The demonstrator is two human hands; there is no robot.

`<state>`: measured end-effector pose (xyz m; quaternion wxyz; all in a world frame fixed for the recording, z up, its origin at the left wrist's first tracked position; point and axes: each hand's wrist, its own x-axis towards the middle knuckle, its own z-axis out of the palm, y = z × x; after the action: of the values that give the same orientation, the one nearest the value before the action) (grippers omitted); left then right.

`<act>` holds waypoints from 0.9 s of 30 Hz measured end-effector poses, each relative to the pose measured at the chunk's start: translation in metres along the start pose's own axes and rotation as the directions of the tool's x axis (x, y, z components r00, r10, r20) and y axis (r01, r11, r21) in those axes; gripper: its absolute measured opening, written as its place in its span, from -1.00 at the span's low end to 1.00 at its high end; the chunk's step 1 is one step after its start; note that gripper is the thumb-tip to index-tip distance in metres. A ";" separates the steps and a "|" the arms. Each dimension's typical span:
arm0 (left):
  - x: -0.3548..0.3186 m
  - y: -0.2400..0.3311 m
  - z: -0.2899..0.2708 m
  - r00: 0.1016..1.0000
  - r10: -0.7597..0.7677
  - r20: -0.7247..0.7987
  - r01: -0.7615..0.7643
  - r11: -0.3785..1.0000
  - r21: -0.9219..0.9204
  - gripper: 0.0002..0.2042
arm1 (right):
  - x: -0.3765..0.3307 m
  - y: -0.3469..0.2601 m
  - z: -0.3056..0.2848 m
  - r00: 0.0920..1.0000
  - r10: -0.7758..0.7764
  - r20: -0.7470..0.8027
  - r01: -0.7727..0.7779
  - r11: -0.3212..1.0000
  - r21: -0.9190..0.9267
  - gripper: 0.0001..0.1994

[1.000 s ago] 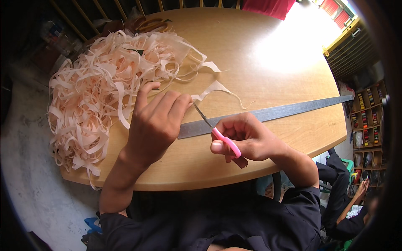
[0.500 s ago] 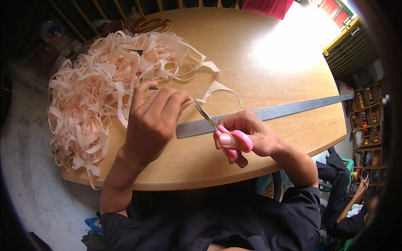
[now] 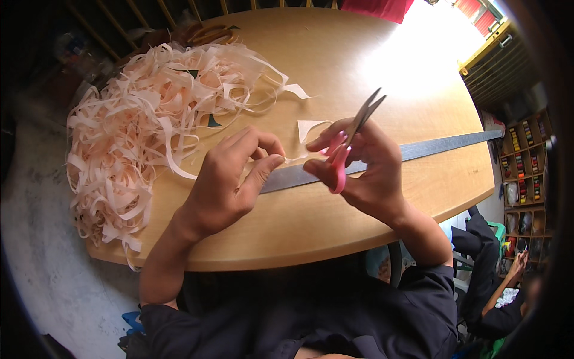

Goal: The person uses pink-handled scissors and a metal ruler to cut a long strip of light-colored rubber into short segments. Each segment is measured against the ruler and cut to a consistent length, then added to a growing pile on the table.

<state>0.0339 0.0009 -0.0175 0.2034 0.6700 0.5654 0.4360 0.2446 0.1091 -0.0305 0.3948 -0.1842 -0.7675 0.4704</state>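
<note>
My left hand is closed in a pinch on one end of a thin pale peach fabric strip. Opposite it, my right hand has pink-handled scissors hooked on its fingers, the slightly parted blades pointing up and away. The right thumb and forefinger are spread near the strip; whether they touch it I cannot tell. Just beyond lies a small peach fabric scrap with a narrow tail, partly behind the right fingers. A long metal ruler lies on the table beneath both hands.
A large tangled heap of peach fabric strips covers the left of the wooden table. Brown-handled scissors lie behind it. At far right, a seated person is near a shelf of coloured spools.
The scissors have swung from the left fingertips to pointing upward as my right hand moved up and right. My left hand has turned, its pinch now lower and showing the strip.
</note>
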 end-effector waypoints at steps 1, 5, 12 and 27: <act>-0.001 0.002 0.002 1.000 0.001 0.010 -0.001 0.999 -0.032 -0.91 | 0.000 0.001 0.003 0.999 -0.034 0.033 0.033 0.999 0.019 -0.67; -0.002 0.005 0.006 0.999 0.005 0.037 -0.003 0.998 -0.068 -0.91 | -0.005 0.000 0.006 0.984 0.123 0.126 -0.135 0.987 0.089 -0.73; -0.001 -0.001 0.003 0.996 0.084 0.026 -0.087 0.982 0.167 -0.89 | 0.000 0.004 0.001 0.987 0.098 0.130 -0.100 0.995 0.007 -0.75; -0.001 -0.027 0.000 0.996 0.075 -0.057 -0.049 0.931 0.363 -0.89 | 0.006 0.002 -0.184 0.298 -0.660 -0.689 0.199 0.749 -0.632 -0.72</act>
<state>0.0182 0.0075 -0.0381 0.0433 0.6979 0.6211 0.3540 0.3842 0.2197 0.0159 0.7976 -0.2633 -0.5425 -0.0106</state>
